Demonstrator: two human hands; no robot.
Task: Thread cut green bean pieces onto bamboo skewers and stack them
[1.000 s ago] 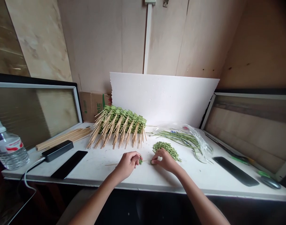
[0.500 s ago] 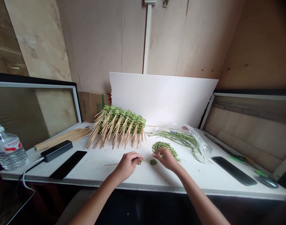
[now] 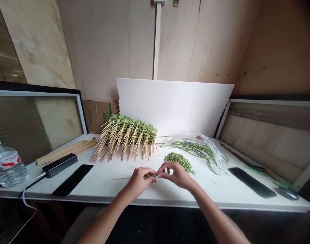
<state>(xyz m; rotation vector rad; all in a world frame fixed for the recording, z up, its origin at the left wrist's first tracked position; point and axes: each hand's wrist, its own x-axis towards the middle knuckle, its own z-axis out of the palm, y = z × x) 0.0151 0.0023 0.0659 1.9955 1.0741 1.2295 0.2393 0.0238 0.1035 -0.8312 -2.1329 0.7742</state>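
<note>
My left hand [image 3: 139,181] is closed around a thin bamboo skewer [image 3: 121,178], whose bare end sticks out to the left. Green long bean pieces [image 3: 150,176] show between my two hands, in line with the skewer. At their right end my right hand [image 3: 175,174] pinches with thumb and forefinger; its fingers partly hide what they hold. Just behind the right hand lies a pile of cut long bean pieces [image 3: 179,160]. Farther back on the left, a stack of filled bean skewers [image 3: 134,127] has its bare sticks pointing toward me.
Loose skewers [image 3: 65,151], a black box-shaped device [image 3: 60,165], a phone [image 3: 73,179] and a water bottle [image 3: 8,166] are on the left. Long uncut beans [image 3: 193,149] lie by a clear plastic bag [image 3: 216,152]. A dark flat object [image 3: 252,182] and a mouse [image 3: 287,193] sit at right.
My right hand has moved left and now meets my left hand at the bean pieces. The small group of pieces seen on the table beneath it is no longer visible.
</note>
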